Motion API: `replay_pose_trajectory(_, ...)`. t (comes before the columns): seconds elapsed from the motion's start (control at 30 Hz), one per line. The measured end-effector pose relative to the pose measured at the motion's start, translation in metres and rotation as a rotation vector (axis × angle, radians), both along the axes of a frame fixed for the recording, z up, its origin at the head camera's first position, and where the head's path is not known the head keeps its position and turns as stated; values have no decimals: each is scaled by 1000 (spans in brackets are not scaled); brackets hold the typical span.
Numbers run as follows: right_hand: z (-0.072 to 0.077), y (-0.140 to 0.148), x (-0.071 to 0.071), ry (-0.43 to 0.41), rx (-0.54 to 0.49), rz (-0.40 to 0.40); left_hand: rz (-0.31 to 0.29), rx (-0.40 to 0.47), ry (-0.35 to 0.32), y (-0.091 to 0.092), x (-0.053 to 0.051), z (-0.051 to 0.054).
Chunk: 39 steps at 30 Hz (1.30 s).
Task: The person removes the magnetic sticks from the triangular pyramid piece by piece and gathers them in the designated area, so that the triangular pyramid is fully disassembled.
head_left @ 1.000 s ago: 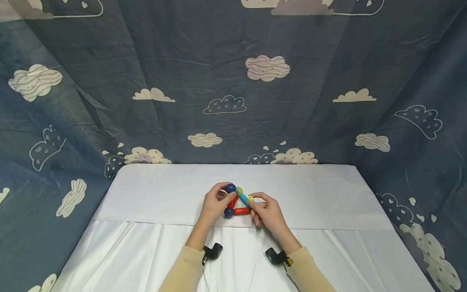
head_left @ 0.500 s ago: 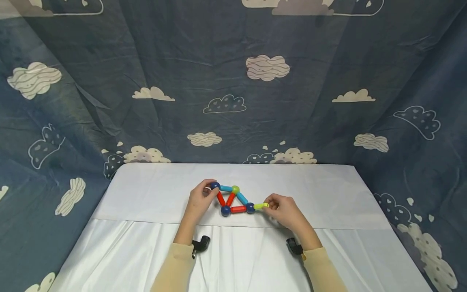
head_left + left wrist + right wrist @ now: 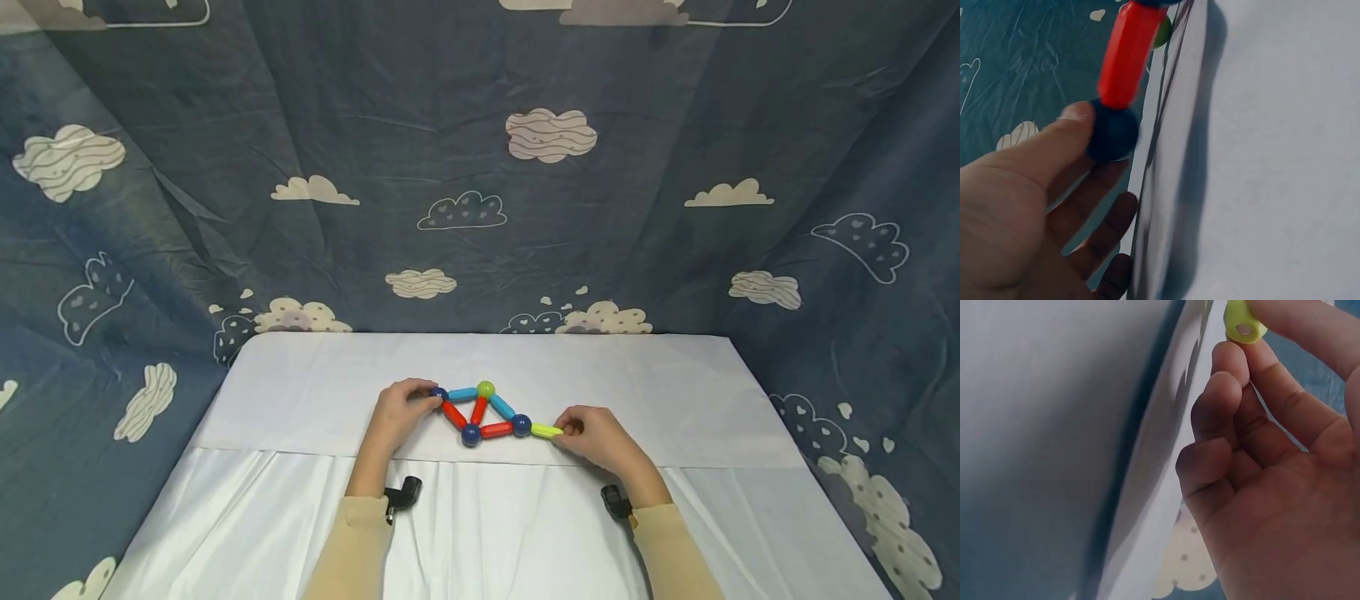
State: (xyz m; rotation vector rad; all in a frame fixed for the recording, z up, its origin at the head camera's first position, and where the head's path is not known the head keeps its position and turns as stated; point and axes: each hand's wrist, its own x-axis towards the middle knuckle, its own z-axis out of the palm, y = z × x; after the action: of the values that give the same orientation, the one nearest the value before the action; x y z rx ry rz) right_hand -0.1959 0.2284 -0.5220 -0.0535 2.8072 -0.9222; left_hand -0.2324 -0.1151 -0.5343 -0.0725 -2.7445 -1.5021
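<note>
A frame of magnetic rods and balls spreads between my hands as two joined triangles. At its left corner my left hand (image 3: 397,417) pinches a dark blue ball (image 3: 1113,132) between thumb and fingers. A red rod (image 3: 1127,56) runs from that ball to another dark blue ball (image 3: 471,435). The green ball (image 3: 486,389) tops the frame, with light blue rods (image 3: 462,393) on both sides. From the right blue ball (image 3: 522,426) a yellow-green rod (image 3: 545,431) sticks out, its free end pinched by my right hand (image 3: 600,437). The right wrist view shows that rod end-on.
A white cloth covers the table (image 3: 300,400), with a fold seam across it in front of the frame. Behind and at the sides hangs a dark blue curtain (image 3: 615,242) with a cloud print. Each wrist wears a small black camera (image 3: 403,493).
My hands have moved apart, left hand leftward and right hand rightward. The bunched frame has spread into two triangles. The yellow-green rod, earlier end-on in my right hand, now extends from the right blue ball.
</note>
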Motion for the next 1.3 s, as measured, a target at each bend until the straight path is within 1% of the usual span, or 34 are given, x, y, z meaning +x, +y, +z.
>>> replay_pose_trajectory(0.17,-1,4,0,-15,9,15,-21,-24,-3,-1,-1,-4)
replay_pose_trajectory(0.3,-2,3,-1,-33,12,22,-14,-31,1,-1,-1,-6)
replay_pose_trajectory(0.5,-2,4,0,-37,12,23,-8,-14,-1,0,-2,-7)
replay_pose_trajectory(0.6,0,5,0,-33,1,18,-9,-22,-5,0,-2,-9)
replay_pose_trajectory(0.67,3,7,0,-7,-10,12,-15,-28,-11,2,-2,-10)
replay_pose_trajectory(0.77,8,8,0,65,-26,-5,-46,-40,-22,8,-2,-11)
replay_pose_trajectory(0.9,13,6,0,148,-51,-22,-121,-62,-15,20,0,-11)
replay_pose_trajectory(1.03,13,-1,0,188,-99,-29,-179,-74,-6,30,3,-11)
replay_pose_trajectory(1.2,10,-14,0,233,-169,-17,-207,-54,0,38,7,-12)
replay_pose_trajectory(1.3,8,-24,-1,250,-187,-7,-240,-60,8,42,8,-14)
